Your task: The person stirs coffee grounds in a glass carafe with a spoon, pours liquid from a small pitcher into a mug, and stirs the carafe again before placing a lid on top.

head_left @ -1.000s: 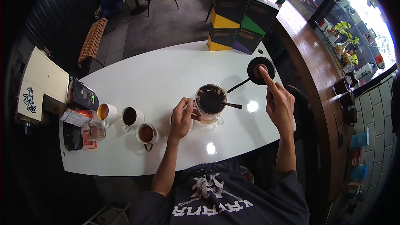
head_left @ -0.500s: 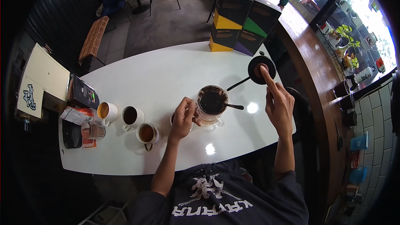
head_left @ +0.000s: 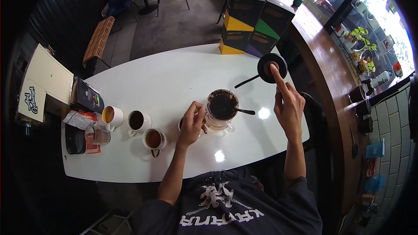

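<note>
My right hand is closed on a black gooseneck kettle, its index finger stretched onto the brown lid knob. The kettle's thin spout points left, just beyond the rim of a clear coffee dripper. Dark wet coffee grounds fill the dripper, and a black spoon leans out over its right edge. At the dripper's left side, my left hand is closed on it; the exact grip is partly hidden. Below the dripper shows a clear handled vessel. A cup partly hides behind my left hand.
On the white table, a mug of dark liquid, a mug of amber liquid and a mug with yellowish contents stand left. Near them are a foil pouch and a glass. Tall patterned boxes stand at the back.
The kettle has shifted slightly up and left, and its spout tip has moved farther from the dripper's rim. My left hand and the dripper are nearly where they were.
</note>
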Demonstrator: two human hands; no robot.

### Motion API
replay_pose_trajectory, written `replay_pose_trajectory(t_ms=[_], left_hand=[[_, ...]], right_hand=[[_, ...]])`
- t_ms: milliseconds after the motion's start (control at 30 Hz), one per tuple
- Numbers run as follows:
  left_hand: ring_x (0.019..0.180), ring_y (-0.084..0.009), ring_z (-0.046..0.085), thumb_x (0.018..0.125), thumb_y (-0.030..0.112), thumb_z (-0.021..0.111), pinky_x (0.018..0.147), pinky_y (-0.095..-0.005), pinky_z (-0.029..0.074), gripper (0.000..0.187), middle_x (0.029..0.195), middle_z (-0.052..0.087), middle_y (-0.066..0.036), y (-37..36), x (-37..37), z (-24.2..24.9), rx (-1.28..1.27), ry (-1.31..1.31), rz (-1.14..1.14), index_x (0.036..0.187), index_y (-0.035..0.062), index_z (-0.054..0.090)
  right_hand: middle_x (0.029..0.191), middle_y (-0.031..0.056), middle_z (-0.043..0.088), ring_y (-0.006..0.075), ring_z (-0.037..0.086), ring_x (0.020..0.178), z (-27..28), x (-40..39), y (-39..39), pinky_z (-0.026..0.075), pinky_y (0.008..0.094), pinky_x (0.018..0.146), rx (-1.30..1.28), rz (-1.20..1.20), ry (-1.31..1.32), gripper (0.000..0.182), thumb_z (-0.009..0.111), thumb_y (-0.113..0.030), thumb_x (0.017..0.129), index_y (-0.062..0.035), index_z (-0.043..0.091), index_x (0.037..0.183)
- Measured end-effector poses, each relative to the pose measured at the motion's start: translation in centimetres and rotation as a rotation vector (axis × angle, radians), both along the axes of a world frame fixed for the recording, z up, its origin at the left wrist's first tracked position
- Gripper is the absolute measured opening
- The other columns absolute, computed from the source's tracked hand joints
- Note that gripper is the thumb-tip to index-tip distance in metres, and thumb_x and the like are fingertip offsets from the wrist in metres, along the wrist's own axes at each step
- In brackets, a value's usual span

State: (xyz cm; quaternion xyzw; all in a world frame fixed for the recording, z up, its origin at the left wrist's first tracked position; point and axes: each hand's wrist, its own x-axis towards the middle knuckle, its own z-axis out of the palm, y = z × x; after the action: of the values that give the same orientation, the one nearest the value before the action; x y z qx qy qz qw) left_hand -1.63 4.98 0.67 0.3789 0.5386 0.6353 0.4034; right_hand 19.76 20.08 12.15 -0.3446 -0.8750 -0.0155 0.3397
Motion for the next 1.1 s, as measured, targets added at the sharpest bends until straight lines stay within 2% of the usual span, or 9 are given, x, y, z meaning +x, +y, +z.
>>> replay_pose_trajectory(t_ms=[167,267,467,567,1100], left_hand=[[0.053,-0.0018,0.038,0.102,0.028,0.044,0.042,-0.0205,0.045,0.026,0.07,0.042,0.004,0.0,0.0,-0.1,-0.016,-0.004,0.006,0.092,0.0049,0.046],[0.051,-0.0027,0.045,0.102,0.026,0.045,0.042,-0.021,0.045,0.025,0.067,0.048,0.002,0.1,-0.1,-0.2,-0.017,0.006,0.021,0.091,0.0041,0.045],[0.05,-0.0021,0.045,0.103,0.024,0.044,0.041,-0.02,0.043,0.023,0.069,0.048,0.001,0.0,0.0,-0.3,-0.009,0.004,0.024,0.091,0.0038,0.046],[0.054,-0.0014,0.037,0.102,0.025,0.045,0.04,-0.0196,0.044,0.023,0.074,0.044,0.003,0.0,-0.1,-0.2,-0.033,0.007,0.005,0.093,0.0045,0.046],[0.046,-0.0013,0.036,0.102,0.029,0.045,0.039,-0.0195,0.037,0.026,0.066,0.042,0.004,0.0,0.0,0.2,-0.03,0.053,0.029,0.091,0.0051,0.046]], right_hand=[[0.062,0.0071,0.049,0.0185,0.047,0.051,0.0,-0.5,0.1,0.04,0.0368,0.05,0.0,0.004,0.008,0.085,0.059,0.013,0.073,-0.0332,0.043,0.143],[0.062,0.0071,0.049,0.0186,0.047,0.051,-0.1,-0.7,0.2,0.04,0.037,0.051,0.008,-0.002,0.006,0.085,0.059,0.013,0.073,-0.0332,0.044,0.143],[0.062,0.0069,0.049,0.0186,0.048,0.05,0.2,-0.8,0.1,0.04,0.0376,0.05,0.013,0.002,0.016,0.085,0.059,0.013,0.072,-0.0329,0.045,0.142],[0.062,0.0067,0.049,0.0185,0.048,0.05,0.2,-0.9,0.1,0.04,0.0376,0.05,0.019,0.0,0.02,0.085,0.059,0.013,0.072,-0.0329,0.045,0.142],[0.064,0.0054,0.051,0.0179,0.049,0.051,0.2,-1.5,-0.1,0.04,0.0364,0.05,0.004,0.022,0.0,0.088,0.062,0.012,0.073,-0.0363,0.042,0.143]])
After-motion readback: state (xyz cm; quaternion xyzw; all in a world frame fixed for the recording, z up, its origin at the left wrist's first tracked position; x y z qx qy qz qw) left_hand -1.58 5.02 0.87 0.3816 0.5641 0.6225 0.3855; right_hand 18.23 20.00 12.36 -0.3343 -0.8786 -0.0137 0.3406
